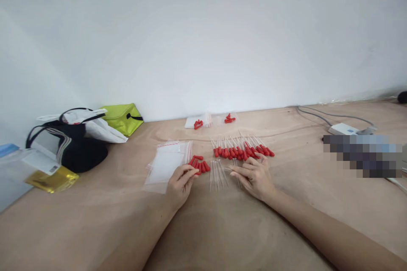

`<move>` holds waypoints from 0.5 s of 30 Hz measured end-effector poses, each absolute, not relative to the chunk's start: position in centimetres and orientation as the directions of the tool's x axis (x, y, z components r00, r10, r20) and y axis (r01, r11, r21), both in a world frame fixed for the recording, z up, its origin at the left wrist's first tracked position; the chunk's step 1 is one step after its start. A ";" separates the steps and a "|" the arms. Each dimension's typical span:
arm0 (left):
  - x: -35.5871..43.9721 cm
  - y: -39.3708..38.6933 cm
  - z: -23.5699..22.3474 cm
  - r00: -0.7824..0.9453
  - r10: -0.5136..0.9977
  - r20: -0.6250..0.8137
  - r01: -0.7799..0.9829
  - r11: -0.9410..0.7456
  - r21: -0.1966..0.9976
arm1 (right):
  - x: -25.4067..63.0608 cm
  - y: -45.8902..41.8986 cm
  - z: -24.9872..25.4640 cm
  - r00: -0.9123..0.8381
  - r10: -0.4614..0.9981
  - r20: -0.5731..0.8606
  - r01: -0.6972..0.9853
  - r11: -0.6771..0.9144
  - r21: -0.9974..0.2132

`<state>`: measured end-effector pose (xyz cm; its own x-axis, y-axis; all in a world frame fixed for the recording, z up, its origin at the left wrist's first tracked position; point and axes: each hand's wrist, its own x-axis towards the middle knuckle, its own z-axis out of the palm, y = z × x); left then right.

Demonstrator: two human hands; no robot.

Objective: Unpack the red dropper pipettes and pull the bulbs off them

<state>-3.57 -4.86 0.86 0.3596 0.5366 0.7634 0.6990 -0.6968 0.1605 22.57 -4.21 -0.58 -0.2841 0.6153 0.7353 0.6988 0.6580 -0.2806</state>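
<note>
Tabletop (pixel 197 237): brown surface, its far edge along the wall (pixel 203 38).
Left hand (pixel 178 185): left of the tabletop's middle; thumb and forefinger come together at the near side of the loose bulbs (pixel 204 167). Whether they are clamped on one cannot be told, as the fingers cover the contact.
Right hand (pixel 257 178): right of the middle; thumb and forefinger closed on the held tube (pixel 227 169), the other fingers bent beside the row of droppers (pixel 233 152).
Held tube: thin, see-through, jutting leftward from the right fingertips; its long axis runs roughly parallel to the far edge, free end toward the loose bulbs and the left hand.
Loose bulbs: red, grouped at the left fingertips, left of the held tube; the left hand is the nearer.
Loose tubes (pixel 217 175): side by side between the hands, long axes running from far edge toward near edge, crosswise to the held tube; more lie just beside the right hand.
Row of droppers: beyond the loose tubes, red ends toward the near edge, thin stems toward the far edge.
Plastic bags (pixel 168 163): flat, just beyond the left hand.
Far bulbs (pixel 229 118): two small red groups with see-through bags, near the far edge.
Left end: green pouch (pixel 122 120), black bag (pixel 84 154), gold packet (pixel 54 180).
</note>
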 end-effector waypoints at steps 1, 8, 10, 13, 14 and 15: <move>-3.5 -4.7 0.7 0.295 0.559 0.775 0.730 -0.655 0.195 | 22.3 -4.2 -0.6 -0.281 0.623 0.730 0.707 0.649 -0.281; -3.5 -2.9 0.3 0.063 0.699 0.713 0.840 -0.422 0.340 | 21.3 -4.1 -0.7 -0.262 0.656 0.708 0.760 0.593 -0.267; -3.8 -2.3 0.0 0.055 0.724 0.687 0.847 -0.399 0.352 | 21.3 -4.0 -0.8 -0.262 0.650 0.714 0.767 0.589 -0.254; -4.0 -1.9 -0.4 0.068 0.747 0.661 0.873 -0.365 0.323 | 21.2 -3.9 -1.0 -0.282 0.642 0.713 0.771 0.594 -0.230; -4.1 -1.8 -0.5 0.075 0.757 0.649 0.880 -0.357 0.313 | 21.2 -3.9 -1.1 -0.291 0.642 0.710 0.768 0.599 -0.226; -4.1 -1.8 -0.5 0.079 0.766 0.638 0.886 -0.348 0.308 | 21.1 -3.9 -1.1 -0.300 0.642 0.705 0.765 0.604 -0.225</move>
<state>-4.08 -1.78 -0.51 0.0793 0.7660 0.6379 0.8857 -0.3478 0.3076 21.11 -3.91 -1.11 -0.3002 0.6425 0.7051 0.7647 0.6040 -0.2248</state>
